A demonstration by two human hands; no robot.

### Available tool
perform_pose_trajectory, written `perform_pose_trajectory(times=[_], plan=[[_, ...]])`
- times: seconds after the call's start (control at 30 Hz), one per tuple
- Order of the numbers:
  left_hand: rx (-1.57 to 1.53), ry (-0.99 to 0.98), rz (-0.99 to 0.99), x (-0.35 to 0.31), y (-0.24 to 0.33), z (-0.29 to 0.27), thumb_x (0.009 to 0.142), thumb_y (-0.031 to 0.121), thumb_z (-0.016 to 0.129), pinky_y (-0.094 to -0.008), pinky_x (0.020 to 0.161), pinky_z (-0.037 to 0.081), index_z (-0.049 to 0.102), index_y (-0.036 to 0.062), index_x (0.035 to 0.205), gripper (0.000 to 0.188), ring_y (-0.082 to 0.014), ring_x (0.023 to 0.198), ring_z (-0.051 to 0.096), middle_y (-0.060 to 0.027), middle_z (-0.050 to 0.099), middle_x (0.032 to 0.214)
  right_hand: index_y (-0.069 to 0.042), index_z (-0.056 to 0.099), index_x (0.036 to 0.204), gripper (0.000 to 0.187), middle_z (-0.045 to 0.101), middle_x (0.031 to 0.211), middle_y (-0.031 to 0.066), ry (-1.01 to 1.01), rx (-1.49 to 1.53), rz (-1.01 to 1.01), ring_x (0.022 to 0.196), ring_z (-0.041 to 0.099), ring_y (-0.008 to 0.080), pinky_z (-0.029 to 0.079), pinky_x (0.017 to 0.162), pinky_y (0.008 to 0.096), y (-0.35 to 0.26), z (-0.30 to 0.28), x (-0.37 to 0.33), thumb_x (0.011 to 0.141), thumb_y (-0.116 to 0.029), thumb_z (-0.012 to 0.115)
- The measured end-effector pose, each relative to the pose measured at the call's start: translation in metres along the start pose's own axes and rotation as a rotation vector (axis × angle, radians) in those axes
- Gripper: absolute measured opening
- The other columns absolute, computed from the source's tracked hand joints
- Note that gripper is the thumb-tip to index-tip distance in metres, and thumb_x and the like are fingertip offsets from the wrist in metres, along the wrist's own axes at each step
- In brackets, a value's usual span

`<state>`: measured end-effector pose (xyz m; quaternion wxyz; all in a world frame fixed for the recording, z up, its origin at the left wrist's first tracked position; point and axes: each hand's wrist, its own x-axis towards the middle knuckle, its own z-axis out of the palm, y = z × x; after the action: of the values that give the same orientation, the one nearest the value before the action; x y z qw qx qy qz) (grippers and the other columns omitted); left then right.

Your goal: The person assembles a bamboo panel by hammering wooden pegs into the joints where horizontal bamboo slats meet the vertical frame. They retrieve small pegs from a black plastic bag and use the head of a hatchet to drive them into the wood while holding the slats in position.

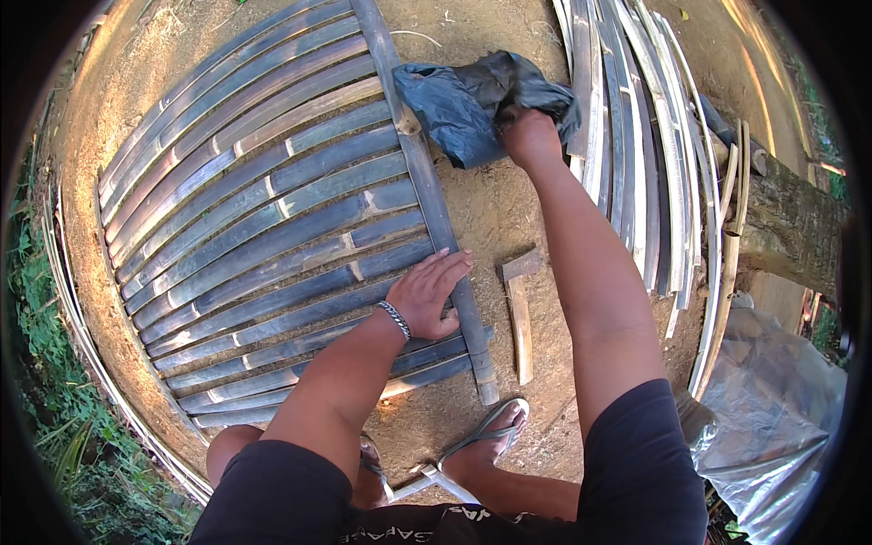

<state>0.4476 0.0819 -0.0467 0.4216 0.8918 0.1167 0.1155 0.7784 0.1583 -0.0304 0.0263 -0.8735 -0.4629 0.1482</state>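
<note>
A panel of split bamboo slats (pixel 318 204), dark with pale joints, lies on the ground to my left. Along its right edge runs a long bamboo rail (pixel 425 177). My left hand (pixel 427 295) rests on the rail and slat ends with its fingers stretched out, a chain bracelet on the wrist. Farther ahead, my right hand (pixel 531 136) is closed on a crumpled dark plastic bag (pixel 450 109) just right of the rail. Part of the right hand's fingers is hidden by the bag's folds, and its contents, if any, cannot be seen.
A short-handled hammer or hatchet (pixel 520 318) lies on the soil between my arms. Loose bamboo strips (pixel 627 118) are piled at the right, beside a thick log (pixel 786 222). Clear plastic sheeting (pixel 772 400) covers something at the lower right. My sandalled foot (pixel 486 445) is close to the rail's near end.
</note>
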Motion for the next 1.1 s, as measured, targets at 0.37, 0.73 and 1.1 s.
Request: perform_pose_trajectory(times=[0.37,0.73,1.1], plan=[[0.060,-0.013,-0.011,0.000,0.000,0.004,0.069,0.021,0.074,-0.0519,0.125,0.036,0.045,0.0035,0.147,0.085,-0.0390,0.141,0.051,-0.0191,0.051,0.155,-0.020,0.078,0.110,0.020,0.076,0.099,0.0194,0.333,0.185,-0.016,0.095,0.073,0.0423,0.058,0.085,0.0510,0.004,-0.017,-0.019,0.092,-0.028,0.072],[0.138,0.049,0.082,0.004,-0.003,0.013,0.072,0.015,0.071,-0.0532,0.125,0.035,0.045,0.0017,0.150,0.083,-0.0411,0.139,0.053,-0.0218,0.054,0.151,-0.004,0.070,0.113,0.021,0.074,0.099,0.0243,0.364,0.504,-0.121,0.098,0.071,0.0430,0.056,0.088,0.0481,0.014,-0.087,-0.151,0.094,-0.014,0.065],[0.162,0.082,0.163,0.004,-0.015,0.011,0.077,0.014,0.072,-0.0501,0.122,0.038,0.046,0.0015,0.148,0.077,-0.0413,0.141,0.051,-0.0208,0.054,0.152,-0.013,0.073,0.110,0.013,0.072,0.091,0.0040,0.010,0.527,0.422,0.083,0.065,0.0148,0.056,0.078,0.0320,0.050,-0.155,-0.353,0.107,-0.021,0.063]])
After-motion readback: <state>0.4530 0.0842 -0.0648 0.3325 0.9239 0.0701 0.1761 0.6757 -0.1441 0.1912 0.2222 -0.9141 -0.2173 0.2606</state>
